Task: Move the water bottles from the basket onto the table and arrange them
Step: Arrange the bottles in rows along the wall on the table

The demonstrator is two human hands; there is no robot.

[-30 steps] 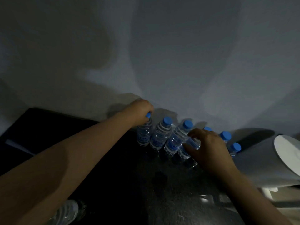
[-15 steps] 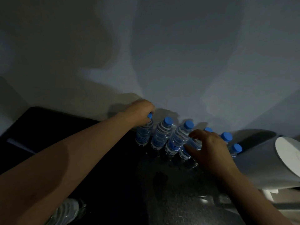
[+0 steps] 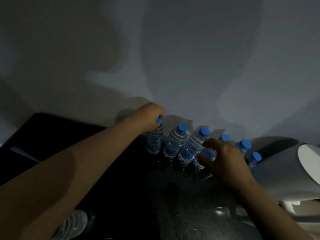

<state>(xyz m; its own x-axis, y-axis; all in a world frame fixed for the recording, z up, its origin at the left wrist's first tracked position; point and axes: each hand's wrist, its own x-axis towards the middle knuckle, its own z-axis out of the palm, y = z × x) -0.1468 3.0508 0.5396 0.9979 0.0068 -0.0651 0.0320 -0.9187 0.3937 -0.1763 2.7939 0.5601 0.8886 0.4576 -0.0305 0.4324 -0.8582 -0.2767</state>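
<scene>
Several clear water bottles with blue caps stand in a row on the dark table (image 3: pixel 155 196) against the wall. My left hand (image 3: pixel 149 116) grips the neck of the leftmost bottle (image 3: pixel 154 141), its cap poking out between my fingers. Beside it stand a second bottle (image 3: pixel 174 142) and a third bottle (image 3: pixel 192 146). My right hand (image 3: pixel 223 160) curls around the fourth bottle (image 3: pixel 206 155), thumb in front, hiding most of it. Two more bottles (image 3: pixel 244 146) stand to its right. The basket is not in view.
A white cylindrical object (image 3: pixel 285 172) lies at the right, next to the last bottle (image 3: pixel 253 158). Another bottle (image 3: pixel 72 226) lies under my left forearm at the bottom left. The grey wall (image 3: pixel 173 58) runs right behind the row.
Both hands stay on their bottles. The view has shifted slightly; the row looks almost unchanged.
</scene>
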